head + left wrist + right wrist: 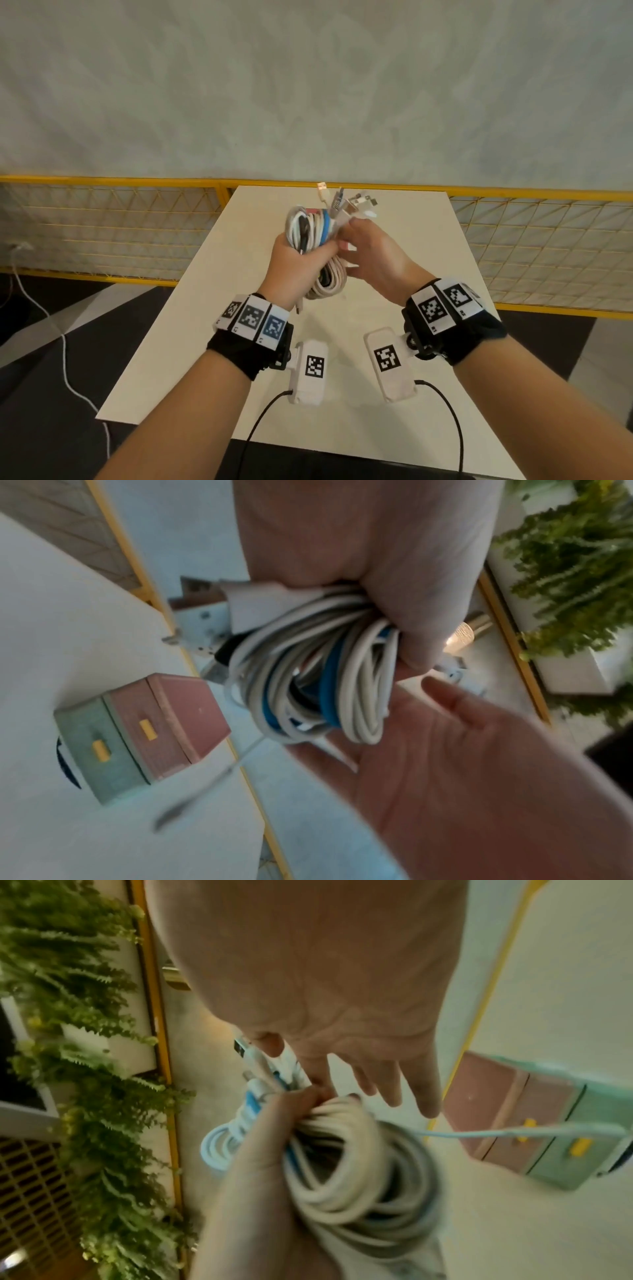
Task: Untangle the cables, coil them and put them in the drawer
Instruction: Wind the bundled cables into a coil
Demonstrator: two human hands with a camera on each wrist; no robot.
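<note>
The cables point(313, 240) are held up over the middle of the white counter point(191, 329), whose bare top is seen on all sides of the hands; a yellow mesh fence point(102, 219) runs past its far edge. The left hand point(291, 267) is raised with its fingers curled tight round the middle of the bundle. The right hand point(373, 253) is held beside it with fingers nearly straight, touching the loops near the plugs point(346, 202), which stick up from the top. The bundle is made of round, smooth loops, mostly white and cream, with one blue and one dark. In the wrist views a small drawer box point(143, 734), pink and green with yellow handles, is seen on the counter, apart from the hands.
</note>
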